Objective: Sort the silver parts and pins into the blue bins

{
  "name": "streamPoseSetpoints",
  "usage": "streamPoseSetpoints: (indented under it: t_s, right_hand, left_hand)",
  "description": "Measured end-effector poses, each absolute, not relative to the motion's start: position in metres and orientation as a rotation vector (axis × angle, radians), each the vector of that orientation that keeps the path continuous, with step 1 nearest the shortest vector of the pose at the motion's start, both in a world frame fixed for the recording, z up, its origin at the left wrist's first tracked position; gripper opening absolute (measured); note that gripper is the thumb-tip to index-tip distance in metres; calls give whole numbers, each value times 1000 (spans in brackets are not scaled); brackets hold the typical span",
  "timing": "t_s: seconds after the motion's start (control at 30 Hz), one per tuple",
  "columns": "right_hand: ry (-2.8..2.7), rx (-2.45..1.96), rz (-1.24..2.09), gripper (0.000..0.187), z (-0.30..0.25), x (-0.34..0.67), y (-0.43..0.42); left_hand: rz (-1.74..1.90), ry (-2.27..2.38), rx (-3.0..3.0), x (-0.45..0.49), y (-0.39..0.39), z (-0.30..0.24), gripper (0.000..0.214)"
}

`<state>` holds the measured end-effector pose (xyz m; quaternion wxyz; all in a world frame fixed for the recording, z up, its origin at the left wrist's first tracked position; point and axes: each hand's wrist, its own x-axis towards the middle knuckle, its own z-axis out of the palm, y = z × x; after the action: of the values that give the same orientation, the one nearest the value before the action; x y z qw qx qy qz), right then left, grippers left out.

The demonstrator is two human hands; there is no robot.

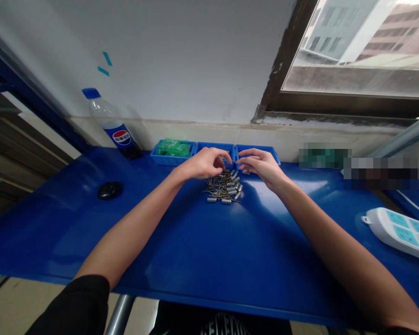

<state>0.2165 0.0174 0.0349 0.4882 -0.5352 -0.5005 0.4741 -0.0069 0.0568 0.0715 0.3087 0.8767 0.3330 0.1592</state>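
Observation:
A pile of small metal parts point(226, 186), silver cylinders mixed with thin brass-coloured pins, lies on the blue table. Over the pile's back left edge hovers my left hand point(207, 163), its fingers curved and apart from the thumb. My right hand point(261, 165) is to the right of the pile, fingers spread and pointing left, with nothing visible in them. Behind both hands stand three blue bins in a row: the left bin point(167, 160) holds green packets point(174, 147), while my hands partly cover the middle bin point(212, 147) and the right bin point(274, 153).
A cola bottle point(120, 135) stands at the back left by the wall, with a black mouse point(110, 190) in front of it. On the right lies a white power strip point(398, 230). The table point(195, 260) ends at its front edge near my body.

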Motion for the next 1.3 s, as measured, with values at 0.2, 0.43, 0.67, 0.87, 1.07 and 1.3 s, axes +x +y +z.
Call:
streamPoseSetpoints:
  t_s: [0.2,0.43,0.67,0.87,1.07,1.3]
  right_hand:
    - [-1316,-1292,1289,14,34,215,14]
    - [-1144,-1127,1610,20,36,215,11]
    - [-1074,-1052,1553,21,31,218,17]
    - [-962,-1272,1026,14,35,224,21]
    - [-830,-1352,893,23,42,230,22]
    - [-845,-1324,984,18,44,223,18]
  left_hand:
    - [668,775,2039,-5,60,68,33]
    - [827,797,1995,-1,58,67,29]
    - [792,858,2090,-1,60,62,32]
    - [232,991,2497,-18,71,63,19]
    - [-109,1041,2618,-18,70,55,35]
    - [-93,1065,2613,-16,70,48,22]
